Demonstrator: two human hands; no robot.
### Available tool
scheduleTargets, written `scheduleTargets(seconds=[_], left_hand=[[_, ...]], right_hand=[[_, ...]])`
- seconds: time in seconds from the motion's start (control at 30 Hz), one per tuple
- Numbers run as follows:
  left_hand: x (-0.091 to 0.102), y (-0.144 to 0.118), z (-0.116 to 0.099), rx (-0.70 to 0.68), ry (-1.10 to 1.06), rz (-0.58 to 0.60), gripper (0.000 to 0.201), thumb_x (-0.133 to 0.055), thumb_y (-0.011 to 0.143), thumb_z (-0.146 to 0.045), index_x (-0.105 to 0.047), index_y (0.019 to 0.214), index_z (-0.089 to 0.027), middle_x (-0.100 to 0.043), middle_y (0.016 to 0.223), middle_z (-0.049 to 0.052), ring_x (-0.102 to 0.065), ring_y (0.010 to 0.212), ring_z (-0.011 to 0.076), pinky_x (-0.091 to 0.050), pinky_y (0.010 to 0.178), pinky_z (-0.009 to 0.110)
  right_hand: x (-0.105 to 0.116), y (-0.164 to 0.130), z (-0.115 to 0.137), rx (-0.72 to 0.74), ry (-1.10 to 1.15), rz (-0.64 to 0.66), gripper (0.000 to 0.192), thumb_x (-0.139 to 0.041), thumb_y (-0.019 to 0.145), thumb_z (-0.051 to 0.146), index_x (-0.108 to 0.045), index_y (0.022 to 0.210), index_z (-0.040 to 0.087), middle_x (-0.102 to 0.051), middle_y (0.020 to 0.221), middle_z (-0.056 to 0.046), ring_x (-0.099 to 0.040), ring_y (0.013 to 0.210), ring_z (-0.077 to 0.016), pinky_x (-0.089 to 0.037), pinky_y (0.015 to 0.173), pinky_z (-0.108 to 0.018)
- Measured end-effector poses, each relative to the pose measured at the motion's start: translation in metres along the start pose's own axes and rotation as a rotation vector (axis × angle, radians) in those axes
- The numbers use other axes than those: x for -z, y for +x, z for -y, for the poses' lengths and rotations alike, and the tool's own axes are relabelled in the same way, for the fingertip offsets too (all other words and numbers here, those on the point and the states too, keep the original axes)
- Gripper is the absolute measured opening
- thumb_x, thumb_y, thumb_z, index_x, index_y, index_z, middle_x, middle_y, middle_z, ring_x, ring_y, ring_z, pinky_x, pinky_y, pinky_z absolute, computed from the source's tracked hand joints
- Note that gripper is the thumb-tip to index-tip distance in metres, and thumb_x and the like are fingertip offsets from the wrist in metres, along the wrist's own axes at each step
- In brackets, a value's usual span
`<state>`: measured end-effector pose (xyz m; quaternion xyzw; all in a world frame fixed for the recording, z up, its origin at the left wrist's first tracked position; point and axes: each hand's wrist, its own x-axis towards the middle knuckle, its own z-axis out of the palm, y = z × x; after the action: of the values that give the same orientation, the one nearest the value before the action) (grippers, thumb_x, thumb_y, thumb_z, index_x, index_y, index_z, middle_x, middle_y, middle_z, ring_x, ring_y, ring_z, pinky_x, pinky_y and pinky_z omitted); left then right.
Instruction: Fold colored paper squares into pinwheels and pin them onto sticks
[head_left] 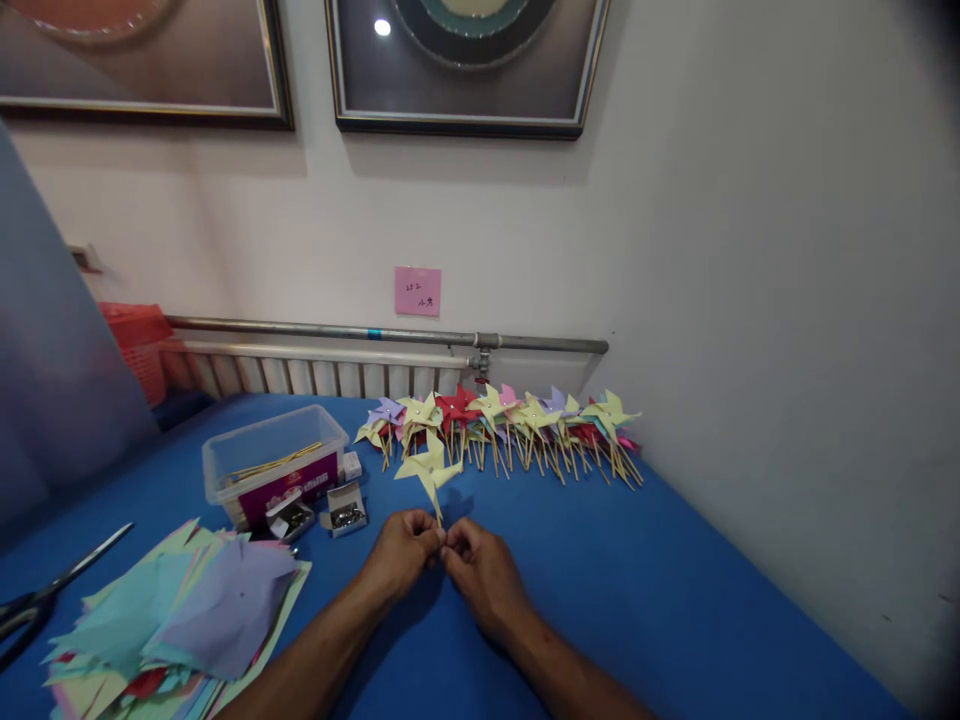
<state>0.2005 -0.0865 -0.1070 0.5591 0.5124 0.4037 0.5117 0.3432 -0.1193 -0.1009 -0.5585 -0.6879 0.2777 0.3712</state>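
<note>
A pale yellow paper pinwheel (429, 468) stands upright above the blue table, its stick running down between my fingers. My left hand (405, 552) is closed around the stick from the left. From the right, my right hand (480, 570) pinches at the stick's lower part, its fingertips touching those of the left. Most of the stick is hidden by the fingers. Behind the hands lies a long row of finished pinwheels (495, 410) in yellow, red, pink and purple, their sticks pointing toward me.
At the left stands a clear plastic box (274, 450) with wooden sticks (277, 460). Before it are two small open boxes of metal pins (346, 515). Nearer lie a pile of cut coloured paper (180, 610) and black-handled scissors (60, 585). A wall bounds the right side.
</note>
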Motion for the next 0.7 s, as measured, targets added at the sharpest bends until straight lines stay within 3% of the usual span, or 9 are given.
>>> scheduleTargets(seconds=[0.7], left_hand=[[-0.0029, 0.0044, 0.0074, -0.023, -0.016, -0.034, 0.024, -0.064, 0.068, -0.038, -0.056, 0.063, -0.016, -0.050, 0.046, -0.004, -0.040, 0.044, 0.0088, -0.025, 0.048, 0.024]], right_hand=[[-0.0025, 0.0007, -0.0025, 0.005, -0.044, -0.004, 0.011, -0.053, 0.084, 0.023, -0.060, 0.076, 0.021, -0.068, 0.072, 0.000, -0.060, 0.067, -0.0153, -0.036, 0.061, -0.024]])
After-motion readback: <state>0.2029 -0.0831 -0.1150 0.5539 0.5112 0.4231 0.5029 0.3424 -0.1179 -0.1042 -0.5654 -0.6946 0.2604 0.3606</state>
